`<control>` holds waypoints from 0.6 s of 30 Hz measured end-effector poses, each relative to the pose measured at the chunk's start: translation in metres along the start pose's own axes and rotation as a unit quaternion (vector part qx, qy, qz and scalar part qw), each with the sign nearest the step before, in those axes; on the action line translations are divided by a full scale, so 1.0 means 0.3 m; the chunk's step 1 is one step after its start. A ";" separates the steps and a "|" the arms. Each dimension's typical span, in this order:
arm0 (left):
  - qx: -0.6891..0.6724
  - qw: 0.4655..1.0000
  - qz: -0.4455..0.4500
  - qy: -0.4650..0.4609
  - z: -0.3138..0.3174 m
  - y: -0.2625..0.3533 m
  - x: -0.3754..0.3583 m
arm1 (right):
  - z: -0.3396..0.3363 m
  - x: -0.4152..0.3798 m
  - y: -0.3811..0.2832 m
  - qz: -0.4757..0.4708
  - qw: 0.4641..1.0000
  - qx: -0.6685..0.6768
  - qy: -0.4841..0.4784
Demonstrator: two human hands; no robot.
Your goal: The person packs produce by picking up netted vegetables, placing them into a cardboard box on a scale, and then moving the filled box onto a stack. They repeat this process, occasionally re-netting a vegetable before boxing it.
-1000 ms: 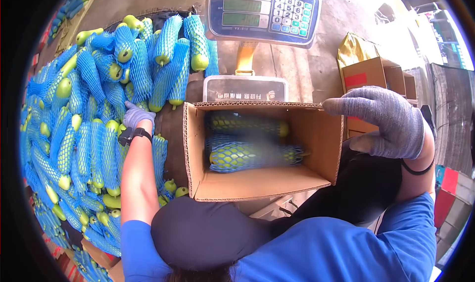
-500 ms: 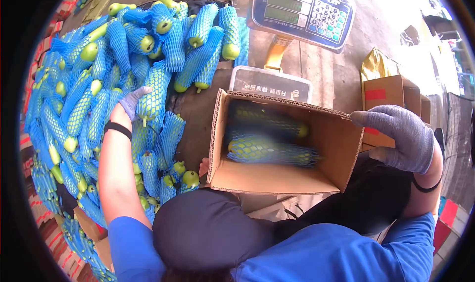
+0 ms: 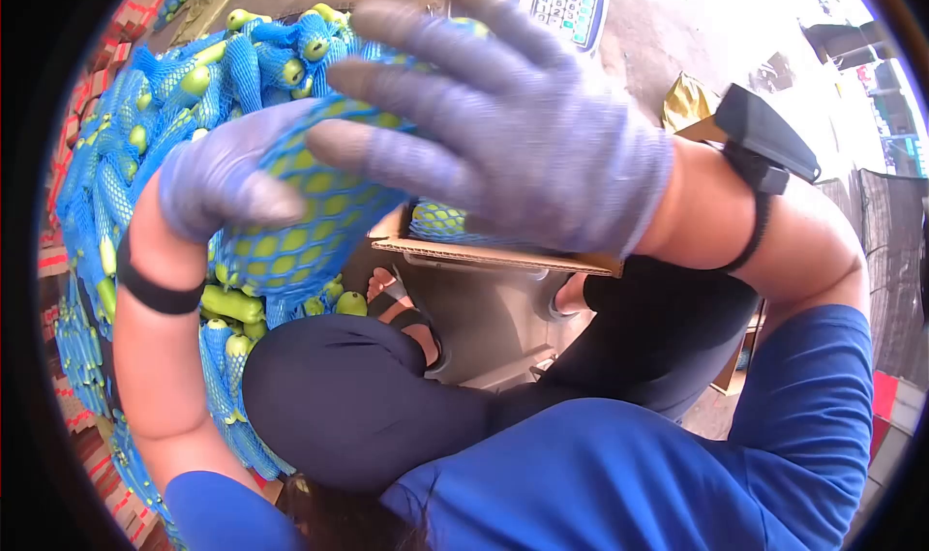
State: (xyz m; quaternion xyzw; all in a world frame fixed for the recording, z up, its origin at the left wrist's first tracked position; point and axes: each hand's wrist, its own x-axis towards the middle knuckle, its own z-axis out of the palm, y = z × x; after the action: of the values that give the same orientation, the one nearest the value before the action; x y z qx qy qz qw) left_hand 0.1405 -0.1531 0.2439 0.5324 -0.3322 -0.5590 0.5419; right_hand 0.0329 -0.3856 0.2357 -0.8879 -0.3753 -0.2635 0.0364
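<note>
A green gourd (image 3: 300, 237) in a blue mesh sleeve is held up close to the camera, slanting from lower left to upper right. My left hand (image 3: 218, 178), in a grey-purple knit glove, grips it with the thumb across its near side. My right hand (image 3: 542, 140), gloved the same way, passes over the gourd's upper end with its fingers stretched out and spread. Below and behind the right hand is a cardboard box (image 3: 513, 254), mostly hidden. A netted gourd (image 3: 437, 220) shows inside it.
A large heap of netted gourds (image 3: 102, 198) covers the left side. Behind my right hand stands a weighing scale (image 3: 573, 7), partly hidden. A yellow bag (image 3: 689, 103) lies at the right. Stacked cartons (image 3: 97, 459) line the far left edge.
My left hand has lifted a netted gourd from the heap toward the camera. My right hand has left the box's right edge and swung left over the gourd.
</note>
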 end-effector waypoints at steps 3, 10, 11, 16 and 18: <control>0.188 0.957 0.082 -0.206 -0.159 -0.048 0.139 | -0.016 0.013 -0.038 0.007 0.998 -0.057 -0.001; 0.046 0.933 -0.068 0.352 -0.231 -0.188 0.176 | 0.168 -0.220 0.037 0.388 0.806 0.186 -0.407; 0.046 0.913 -0.039 0.404 -0.300 -0.257 0.173 | 0.222 -0.266 0.056 0.424 0.773 0.198 -0.429; 0.172 0.881 -0.078 0.433 -0.296 -0.373 0.206 | 0.336 -0.303 0.064 0.381 0.775 0.150 -0.481; 0.278 0.851 -0.090 0.436 -0.331 -0.455 0.246 | 0.414 -0.367 0.068 0.323 0.830 0.130 -0.436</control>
State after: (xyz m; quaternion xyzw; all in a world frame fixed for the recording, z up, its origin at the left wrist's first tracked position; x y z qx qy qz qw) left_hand 0.2122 -0.1773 0.0760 0.8773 -0.1539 -0.2000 0.4082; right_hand 0.0379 -0.4388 0.0772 -0.9683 -0.0745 0.2288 0.0674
